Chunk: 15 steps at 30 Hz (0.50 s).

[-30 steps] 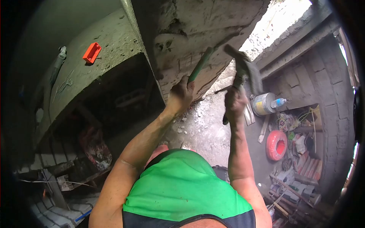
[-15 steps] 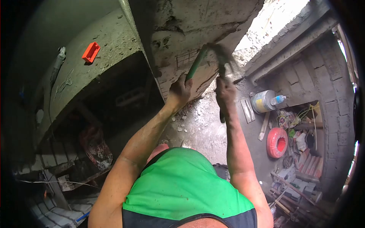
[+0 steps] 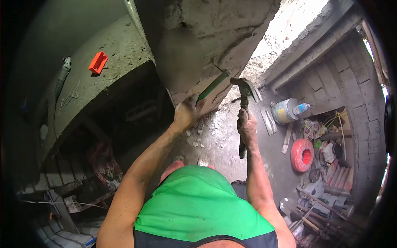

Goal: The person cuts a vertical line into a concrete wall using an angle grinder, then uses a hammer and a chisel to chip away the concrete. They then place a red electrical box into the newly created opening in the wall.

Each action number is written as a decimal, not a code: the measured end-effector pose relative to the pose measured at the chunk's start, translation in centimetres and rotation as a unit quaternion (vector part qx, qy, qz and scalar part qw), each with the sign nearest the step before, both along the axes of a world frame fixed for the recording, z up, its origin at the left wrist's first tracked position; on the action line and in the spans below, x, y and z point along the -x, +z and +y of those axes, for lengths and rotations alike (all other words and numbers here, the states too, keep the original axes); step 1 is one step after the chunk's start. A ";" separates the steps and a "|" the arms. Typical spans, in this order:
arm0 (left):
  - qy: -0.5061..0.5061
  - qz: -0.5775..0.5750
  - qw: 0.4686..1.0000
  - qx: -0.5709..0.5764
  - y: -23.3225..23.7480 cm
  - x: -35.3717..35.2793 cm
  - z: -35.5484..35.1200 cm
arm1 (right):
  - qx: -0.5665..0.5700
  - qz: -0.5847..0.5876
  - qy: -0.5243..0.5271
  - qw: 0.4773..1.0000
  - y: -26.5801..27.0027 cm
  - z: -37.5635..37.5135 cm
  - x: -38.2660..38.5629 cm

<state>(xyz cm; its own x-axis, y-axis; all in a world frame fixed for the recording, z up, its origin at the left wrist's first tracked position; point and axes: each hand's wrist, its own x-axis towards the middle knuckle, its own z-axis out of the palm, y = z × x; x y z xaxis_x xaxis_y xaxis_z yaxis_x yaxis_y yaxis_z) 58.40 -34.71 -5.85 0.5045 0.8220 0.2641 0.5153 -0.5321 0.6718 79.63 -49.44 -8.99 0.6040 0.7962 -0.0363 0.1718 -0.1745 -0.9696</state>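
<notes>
Right hand (image 3: 247, 127) is curled firmly around the handle of the hammer (image 3: 245, 100), with no slack seen between the fingers and the grip. By the left hand (image 3: 186, 111) the green bar (image 3: 213, 86) is gripped just as fully, its near end hidden by the fist. The bar is held in front of the concrete (image 3: 231, 20), close to its lower right edge; whether the concrete is touched by it cannot be told. The hammer is held over the floor (image 3: 221, 130), just beyond that edge.

A step of chiselling by hammer blows seems to be in hand, judged by how the two tools are paired. A point between strokes is suggested, since the hammer's head is parted from the bar's far end by a small gap. For another blow, the bar would need to be kept steady and the head brought squarely onto that end.

The bar's long axis is slanted away from the shirt (image 3: 198, 202) and rightward, toward the concrete's lower right edge; which end is the cutting one cannot be made out. The hammer's handle is pointed nearly straight away from the shirt, and its head is set crosswise, the blunt end turned left toward the bar.
</notes>
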 end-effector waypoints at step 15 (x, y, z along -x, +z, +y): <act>0.026 -0.044 0.998 -0.037 2.5 0.5 2.1 | -0.199 -0.090 -0.018 0.976 7.7 1.4 1.7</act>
<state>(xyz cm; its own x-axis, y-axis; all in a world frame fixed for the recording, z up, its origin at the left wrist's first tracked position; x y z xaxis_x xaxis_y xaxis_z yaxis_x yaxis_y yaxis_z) 57.93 -32.63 -3.38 0.4341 0.8228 0.3668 0.4841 -0.5564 0.6753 77.97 -48.06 -1.34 0.5997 0.7038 0.3808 0.3466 0.2005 -0.9164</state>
